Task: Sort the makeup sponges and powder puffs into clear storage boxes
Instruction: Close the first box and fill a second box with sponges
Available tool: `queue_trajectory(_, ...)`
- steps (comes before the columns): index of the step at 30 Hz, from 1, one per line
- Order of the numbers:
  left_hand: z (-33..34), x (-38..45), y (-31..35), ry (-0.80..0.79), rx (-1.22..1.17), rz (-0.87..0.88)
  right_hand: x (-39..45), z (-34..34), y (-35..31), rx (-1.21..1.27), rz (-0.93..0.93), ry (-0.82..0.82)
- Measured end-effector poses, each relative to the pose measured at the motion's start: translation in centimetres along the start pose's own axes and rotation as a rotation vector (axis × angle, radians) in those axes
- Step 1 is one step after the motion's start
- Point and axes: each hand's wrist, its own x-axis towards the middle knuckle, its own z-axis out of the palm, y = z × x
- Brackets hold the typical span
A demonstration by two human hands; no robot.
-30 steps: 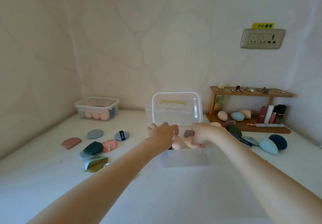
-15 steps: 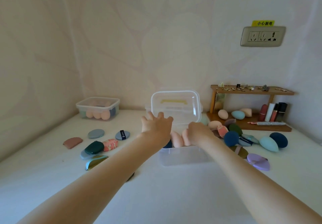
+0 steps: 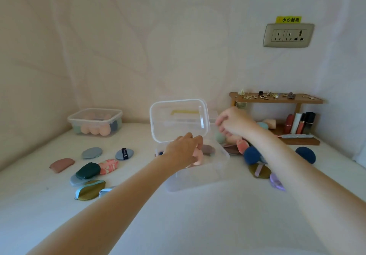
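Note:
A clear storage box (image 3: 224,156) stands mid-table with its lid (image 3: 178,120) raised upright. Pink sponges (image 3: 198,158) and a mauve one (image 3: 208,149) lie inside. My left hand (image 3: 183,150) hovers over the box at the lid's lower edge, fingers loosely bent above the pink sponges, gripping nothing I can see. My right hand (image 3: 232,121) is right of the lid, fingers hanging loosely over a green sponge (image 3: 219,138) and a peach one (image 3: 232,139). A pile with a coral sponge (image 3: 242,146) and a navy sponge (image 3: 251,155) lies beneath my right forearm.
A second, closed clear box (image 3: 95,122) with peach sponges sits at the back left. Several flat puffs (image 3: 88,170) lie on the left of the white table. An olive puff (image 3: 259,170), purple puff (image 3: 277,182), navy sponge (image 3: 306,154) and wooden shelf (image 3: 275,100) are on the right.
Both hands have let go of the pink sponges, which now lie in the box. My right hand has moved up and right, out of the box. My left hand has drawn back from the lid.

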Motion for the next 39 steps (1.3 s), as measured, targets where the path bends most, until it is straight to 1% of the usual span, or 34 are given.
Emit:
queue_trajectory(1, 0.1, 0.0, 0.0, 0.002, -0.003, 0.000, 0.9, -0.2, 0.9, -0.084, 0.004, 0.022)
queue_trajectory(2, 0.2, 0.0, 0.1, 0.006, -0.006, -0.001, 1.8, 0.0, 1.9, -0.175, 0.022, 0.000)
queue_trajectory(4, 0.4, 0.2, -0.1, 0.017, -0.006, -0.002, 3.4, 1.4, 3.6, -0.304, 0.063, -0.091)
queue_trajectory(6, 0.5, 0.3, -0.1, 0.027, 0.010, 0.005, 4.7, 3.1, 4.7, -0.359, 0.092, -0.158)
queue_trajectory(10, 0.7, 0.6, -0.1, 0.055, 0.045, 0.026, 6.9, 4.9, 5.6, -0.440, 0.088, -0.217)
queue_trajectory(11, 0.8, 0.7, -0.1, 0.061, 0.045, 0.031, 7.2, 5.1, 5.8, -0.450, 0.094, -0.210)
queue_trajectory(12, 0.8, 0.7, -0.2, 0.064, 0.043, 0.036, 7.2, 5.3, 5.9, -0.424, 0.107, -0.181)
queue_trajectory(14, 0.8, 0.8, -0.3, 0.064, 0.035, 0.042, 6.7, 4.9, 5.8, -0.333, 0.108, -0.058)
queue_trajectory(17, 0.9, 0.8, -0.3, 0.062, 0.029, 0.055, 5.4, 2.6, 5.1, -0.138, 0.060, 0.118)
queue_trajectory(18, 0.8, 0.8, -0.4, 0.066, 0.028, 0.060, 5.1, 1.7, 4.7, -0.079, 0.030, 0.149)
queue_trajectory(20, 0.8, 0.8, -0.4, 0.065, 0.019, 0.063, 4.5, 0.4, 4.3, -0.088, -0.018, 0.159)
queue_trajectory(22, 0.8, 0.7, -0.3, 0.059, 0.012, 0.058, 4.2, 0.3, 3.8, -0.163, -0.009, 0.113)
queue_trajectory(24, 0.8, 0.6, -0.3, 0.059, 0.006, 0.056, 4.2, 1.5, 3.7, -0.268, 0.025, -0.033)
queue_trajectory(26, 0.7, 0.5, -0.3, 0.051, 0.003, 0.061, 3.9, 3.0, 3.6, -0.270, 0.017, -0.189)
queue_trajectory(29, 0.6, 0.6, -0.3, 0.033, 0.025, 0.073, 3.5, 4.2, 3.3, -0.299, -0.085, -0.294)
queue_trajectory(31, 0.6, 0.6, -0.2, 0.031, 0.022, 0.078, 3.4, 4.5, 3.5, -0.324, -0.105, -0.338)
queue_trajectory(33, 0.6, 0.6, -0.4, 0.030, 0.002, 0.080, 3.6, 4.7, 4.1, -0.250, -0.054, -0.297)
queue_trajectory(34, 0.6, 0.6, -0.4, 0.026, -0.004, 0.082, 3.8, 4.7, 4.5, -0.166, -0.020, -0.244)
queue_trajectory(36, 0.5, 0.7, -0.6, 0.023, -0.006, 0.091, 4.1, 4.2, 4.8, 0.026, 0.028, -0.083)
queue_trajectory(37, 0.6, 0.7, -0.6, 0.023, -0.007, 0.095, 4.2, 3.7, 4.7, 0.093, 0.040, 0.027)
queue_trajectory(38, 0.6, 0.7, -0.7, 0.024, -0.009, 0.098, 4.1, 2.9, 4.5, 0.148, 0.035, 0.144)
queue_trajectory(39, 0.6, 0.8, -0.7, 0.026, -0.012, 0.097, 4.0, 2.0, 4.2, 0.197, 0.018, 0.224)
